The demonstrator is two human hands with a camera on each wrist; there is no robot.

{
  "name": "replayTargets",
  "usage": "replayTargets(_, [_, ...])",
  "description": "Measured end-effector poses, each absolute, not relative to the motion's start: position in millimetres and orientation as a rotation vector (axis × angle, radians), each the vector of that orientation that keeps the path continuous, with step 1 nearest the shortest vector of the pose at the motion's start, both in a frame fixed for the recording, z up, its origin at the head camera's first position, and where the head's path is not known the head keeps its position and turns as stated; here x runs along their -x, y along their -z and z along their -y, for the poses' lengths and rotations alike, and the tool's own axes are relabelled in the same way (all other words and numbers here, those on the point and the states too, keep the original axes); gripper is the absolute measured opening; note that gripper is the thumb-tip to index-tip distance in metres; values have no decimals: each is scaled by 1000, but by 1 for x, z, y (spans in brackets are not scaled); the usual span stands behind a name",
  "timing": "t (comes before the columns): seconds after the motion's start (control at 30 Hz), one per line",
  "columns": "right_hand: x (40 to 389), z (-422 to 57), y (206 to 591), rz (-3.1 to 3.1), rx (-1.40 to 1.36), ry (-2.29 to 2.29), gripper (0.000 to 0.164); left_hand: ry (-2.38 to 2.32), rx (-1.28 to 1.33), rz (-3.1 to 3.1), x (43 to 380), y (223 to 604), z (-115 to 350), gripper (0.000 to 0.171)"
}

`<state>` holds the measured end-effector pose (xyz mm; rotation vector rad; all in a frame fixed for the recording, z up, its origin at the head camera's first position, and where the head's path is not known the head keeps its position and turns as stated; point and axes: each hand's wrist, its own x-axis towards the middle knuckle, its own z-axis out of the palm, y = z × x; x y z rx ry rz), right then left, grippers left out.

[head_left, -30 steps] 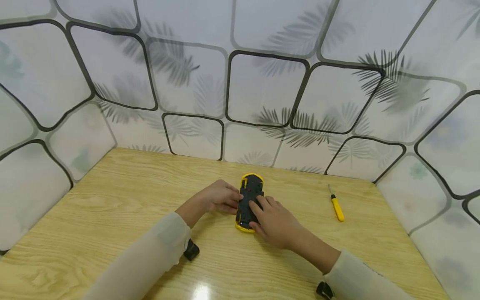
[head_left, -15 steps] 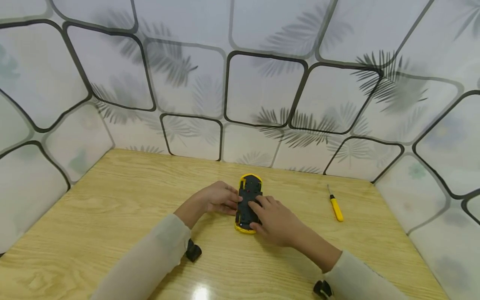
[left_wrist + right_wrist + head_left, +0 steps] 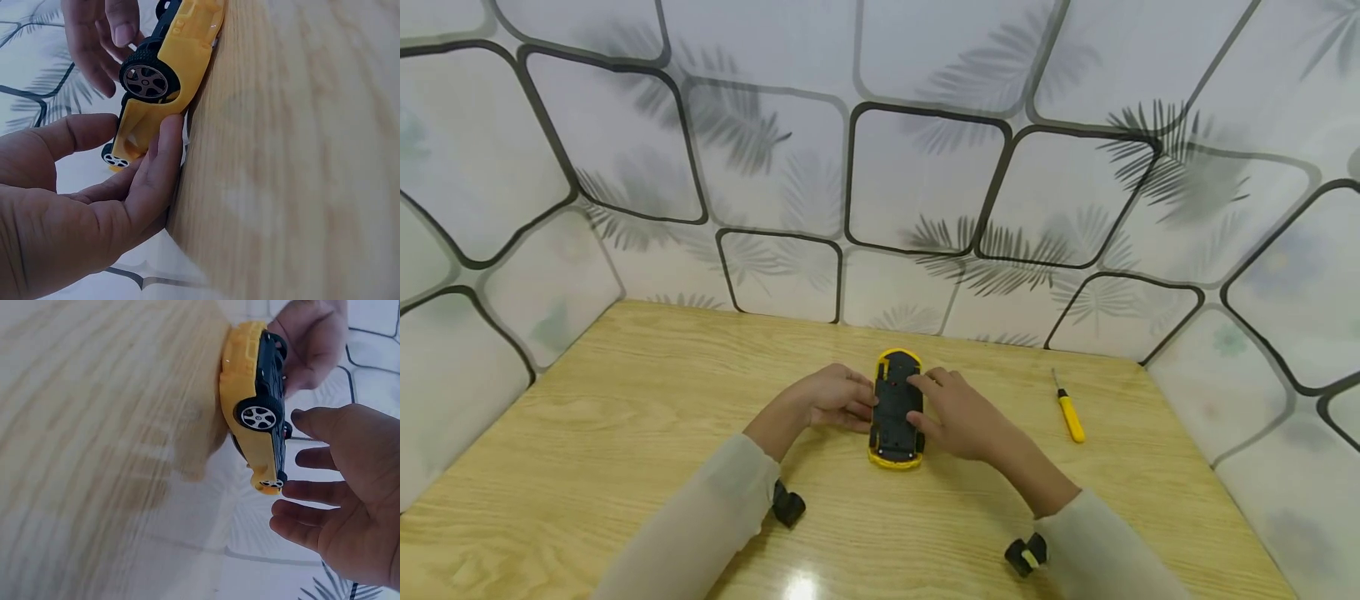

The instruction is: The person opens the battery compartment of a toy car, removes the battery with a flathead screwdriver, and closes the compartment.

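A yellow toy car (image 3: 896, 425) lies upside down on the table, its black underside and wheels facing up. My left hand (image 3: 835, 402) holds it from the left, thumb at the edge of the underside and fingers along the yellow body, as the left wrist view shows on the car (image 3: 187, 56). Over the car's right side is my right hand (image 3: 961, 417), fingers spread and loosely bent, gripping nothing. In the right wrist view, the fingertips of this right hand (image 3: 359, 487) are close to the underside, with a gap showing at the thumb.
A yellow-handled screwdriver (image 3: 1072, 417) lies on the wooden table (image 3: 685, 367) to the right, its thin shaft pointing away. Patterned wall covering (image 3: 925, 183) rises behind the table and at both sides. Black wrist devices (image 3: 788, 505) hang beneath both sleeves.
My right hand has lifted off the car's underside and shifted forward, uncovering more of the car's near end. The left hand keeps its hold, and the car stays in place.
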<state>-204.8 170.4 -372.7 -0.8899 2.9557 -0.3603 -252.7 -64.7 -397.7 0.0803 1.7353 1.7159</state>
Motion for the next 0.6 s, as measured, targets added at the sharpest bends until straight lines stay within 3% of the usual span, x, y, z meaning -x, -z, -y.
replayTargets(0.17, [215, -173, 373, -2945, 891, 427, 54, -1723, -87, -1733, 253, 398, 65, 43])
replayTargets(0.6, [225, -173, 374, -2858, 843, 641, 43, -1728, -78, -1721, 253, 398, 65, 50])
